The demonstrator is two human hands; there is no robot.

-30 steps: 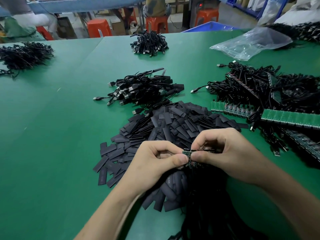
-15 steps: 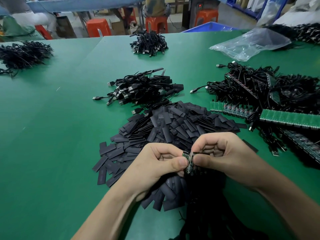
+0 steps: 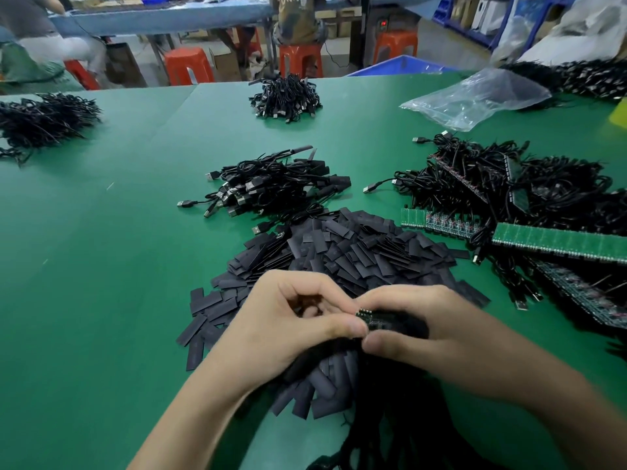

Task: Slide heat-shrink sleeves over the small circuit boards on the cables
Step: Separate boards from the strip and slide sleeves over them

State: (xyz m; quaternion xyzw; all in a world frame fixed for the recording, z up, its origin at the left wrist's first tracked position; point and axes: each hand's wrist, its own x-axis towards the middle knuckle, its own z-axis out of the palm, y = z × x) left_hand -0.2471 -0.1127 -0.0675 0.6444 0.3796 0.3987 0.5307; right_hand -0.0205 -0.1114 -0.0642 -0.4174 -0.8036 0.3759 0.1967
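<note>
**soldermonkey:** why hold it up in the air instead of working flat on the surface (image 3: 101,266)?

**benchrat:** Control, I'd guess. The left hand (image 3: 291,320) pinches one end of the small circuit board (image 3: 372,321) between thumb and forefinger. The right hand (image 3: 441,330) is curled round the other end, thumbs nearly touching. The board sits just over the near side of the sleeve pile (image 3: 342,249), so the next sleeve is a short reach. Something dark runs under the right fingers, sleeve or cable, can't tell.

**soldermonkey:** room to move?

**benchrat:** Plenty on the left, open green out to the far cable heap (image 3: 44,120). The right is tighter: the board strips (image 3: 556,242) and a cable tangle (image 3: 509,184) lie near that forearm, and dark cables (image 3: 407,422) trail toward the person. I'd pull back or left, since a stray elbow could snag those.
</note>
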